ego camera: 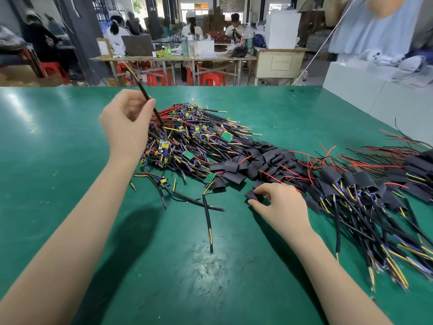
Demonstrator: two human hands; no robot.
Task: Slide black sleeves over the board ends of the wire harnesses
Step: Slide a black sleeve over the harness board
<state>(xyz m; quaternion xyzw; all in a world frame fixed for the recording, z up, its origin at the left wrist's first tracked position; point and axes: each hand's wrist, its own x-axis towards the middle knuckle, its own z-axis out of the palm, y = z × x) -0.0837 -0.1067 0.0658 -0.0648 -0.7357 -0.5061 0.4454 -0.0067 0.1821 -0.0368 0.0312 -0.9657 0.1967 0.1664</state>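
Observation:
My left hand pinches the black cable of one wire harness, lifted above the table, with its small circuit board hanging over the pile of bare harnesses. My right hand pinches a flat black sleeve at the near edge of the heap of loose sleeves. Harnesses with sleeves over their boards lie in a bundle at the right.
The green table carries a few stray harnesses between my arms. A white box stands at the far right corner. Beyond the table's far edge are benches, red stools and seated people.

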